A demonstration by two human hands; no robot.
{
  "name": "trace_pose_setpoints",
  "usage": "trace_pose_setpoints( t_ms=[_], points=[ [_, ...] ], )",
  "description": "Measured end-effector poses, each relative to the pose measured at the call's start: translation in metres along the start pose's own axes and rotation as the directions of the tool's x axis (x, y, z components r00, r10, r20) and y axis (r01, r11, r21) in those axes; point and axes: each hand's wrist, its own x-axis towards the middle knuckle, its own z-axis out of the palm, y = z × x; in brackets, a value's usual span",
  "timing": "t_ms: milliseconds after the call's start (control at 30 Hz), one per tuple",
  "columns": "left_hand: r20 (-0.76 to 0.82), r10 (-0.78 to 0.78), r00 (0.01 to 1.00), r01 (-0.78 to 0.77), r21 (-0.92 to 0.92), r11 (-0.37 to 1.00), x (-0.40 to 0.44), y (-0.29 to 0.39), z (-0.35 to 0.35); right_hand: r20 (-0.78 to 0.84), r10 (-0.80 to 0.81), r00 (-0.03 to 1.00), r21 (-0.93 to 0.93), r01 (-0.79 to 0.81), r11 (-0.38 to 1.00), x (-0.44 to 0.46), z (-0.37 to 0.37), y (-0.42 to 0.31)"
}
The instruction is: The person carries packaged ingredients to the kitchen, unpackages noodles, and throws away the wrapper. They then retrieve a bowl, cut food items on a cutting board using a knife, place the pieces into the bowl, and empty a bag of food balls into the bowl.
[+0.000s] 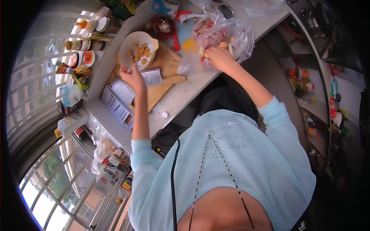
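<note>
My left hand (132, 76) is at the near rim of a white bowl (150, 39), its fingers partly curled; whether they touch or hold anything is too small to tell. Several small brown-orange pieces (143, 52) lie in the bowl. On the right, my right hand (217, 58) reaches into a clear plastic bag (246, 37) that holds pinkish and pale pieces (210, 34). Its fingertips are among these pieces, and what they grip, if anything, is hidden. A wooden board (166, 63) lies under and beside the bowl.
A printed booklet (118, 99) lies left of my left arm. Red netting (175, 42) and a dark round item (163, 26) stand behind the board. Jars and bottles (83, 59) line the window sill. A small white cap (165, 115) is near the counter's front edge (192, 93).
</note>
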Motion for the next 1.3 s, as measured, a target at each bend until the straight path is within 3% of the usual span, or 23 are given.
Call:
trace_pose_setpoints(
  t_ms=[67, 100, 133, 167, 233, 300, 333, 400, 433, 533, 600, 633, 667, 733, 767, 800, 833, 867, 933, 1000, 1033, 1233, 1300],
  points=[
    [0.181, 0.147, 0.972, -0.136, -0.071, 0.988, -0.075, 0.082, 0.001, -0.130, -0.035, 0.991, 0.125, 0.052, 0.991, -0.023, -0.015, 0.008],
    [0.295, 0.476, 0.828, -0.492, -0.026, 0.870, -0.099, 0.098, 0.003, -0.139, 0.023, 0.990, 0.058, -0.015, 0.998, -0.034, -0.028, 0.011],
    [0.424, 0.717, 0.554, -0.788, -0.012, 0.616, -0.114, 0.117, 0.007, -0.183, 0.028, 0.983, 0.028, -0.023, 0.999, -0.040, -0.036, 0.017],
    [0.564, 0.754, 0.337, -0.879, -0.099, 0.466, -0.131, 0.127, 0.023, -0.227, 0.030, 0.973, -0.003, -0.032, 0.999, -0.045, -0.043, 0.024],
    [0.700, 0.674, 0.237, -0.820, -0.228, 0.525, -0.159, 0.136, 0.063, -0.285, -0.004, 0.959, -0.160, -0.044, 0.986, -0.053, -0.057, 0.036],
    [0.928, 0.292, 0.233, -0.827, 0.031, 0.561, -0.181, 0.120, 0.096, -0.289, -0.072, 0.955, -0.391, -0.049, 0.919, -0.068, -0.066, 0.042],
    [0.971, 0.070, 0.229, -0.831, 0.158, 0.533, -0.185, 0.115, 0.105, -0.322, -0.101, 0.941, -0.338, -0.015, 0.941, -0.073, -0.068, 0.043],
    [0.971, -0.031, 0.237, -0.881, 0.228, 0.415, -0.182, 0.109, 0.119, -0.398, -0.159, 0.904, -0.241, 0.065, 0.968, -0.079, -0.077, 0.049],
    [0.967, -0.088, 0.241, -0.901, 0.256, 0.349, -0.178, 0.107, 0.122, -0.379, -0.100, 0.920, -0.162, 0.040, 0.986, -0.083, -0.077, 0.055],
    [0.930, -0.322, 0.178, -0.764, 0.337, 0.551, -0.149, 0.083, 0.118, -0.317, 0.038, 0.948, 0.136, 0.006, 0.991, -0.097, -0.064, 0.082],
    [0.981, -0.059, 0.185, -0.872, 0.191, 0.451, -0.143, 0.071, 0.098, -0.314, 0.085, 0.946, 0.385, 0.045, 0.922, -0.096, -0.049, 0.103],
    [0.983, 0.058, 0.172, -0.902, 0.134, 0.411, -0.147, 0.070, 0.098, -0.495, 0.285, 0.821, 0.543, 0.036, 0.839, -0.093, -0.035, 0.110],
    [0.972, 0.174, 0.158, -0.929, 0.087, 0.359, -0.151, 0.069, 0.097, -0.466, 0.553, 0.691, 0.760, -0.007, 0.650, -0.090, -0.021, 0.115],
    [0.926, 0.358, 0.123, -0.956, 0.013, 0.294, -0.159, 0.072, 0.104, -0.581, 0.404, 0.707, 0.629, 0.074, 0.774, -0.081, 0.035, 0.140],
    [0.872, 0.472, 0.132, -0.970, 0.015, 0.244, -0.162, 0.083, 0.107, -0.502, 0.334, 0.798, 0.637, 0.079, 0.767, -0.076, 0.065, 0.141],
    [0.932, 0.341, 0.122, -0.952, 0.012, 0.307, -0.166, 0.087, 0.111, -0.413, 0.257, 0.873, 0.646, 0.082, 0.759, -0.071, 0.095, 0.142],
    [0.972, 0.208, 0.105, -0.929, 0.021, 0.369, -0.169, 0.089, 0.117, -0.322, 0.296, 0.899, 0.712, 0.024, 0.702, -0.065, 0.095, 0.125],
    [0.994, 0.076, 0.083, -0.902, 0.042, 0.430, -0.171, 0.092, 0.122, -0.558, 0.280, 0.782, 0.507, 0.054, 0.860, -0.053, 0.130, 0.127],
    [0.956, 0.261, 0.138, -0.900, 0.011, 0.436, -0.173, 0.111, 0.121, -0.588, 0.295, 0.753, 0.526, 0.079, 0.847, -0.045, 0.127, 0.116],
    [0.917, 0.357, 0.179, -0.894, 0.000, 0.448, -0.169, 0.134, 0.113, -0.072, 0.358, 0.931, 0.714, -0.202, 0.670, -0.050, 0.096, 0.117],
    [0.908, 0.369, 0.198, -0.885, 0.004, 0.465, -0.167, 0.145, 0.109, -0.002, 0.326, 0.945, 0.787, -0.200, 0.584, -0.052, 0.094, 0.118],
    [0.772, 0.561, 0.300, -0.877, -0.007, 0.480, -0.148, 0.180, 0.091, -0.241, 0.247, 0.939, 0.915, 0.134, 0.381, -0.045, 0.094, 0.118],
    [0.720, 0.583, 0.377, -0.855, 0.029, 0.517, -0.138, 0.187, 0.078, -0.282, 0.226, 0.932, 0.932, 0.211, 0.296, -0.034, 0.085, 0.115]
  ],
)
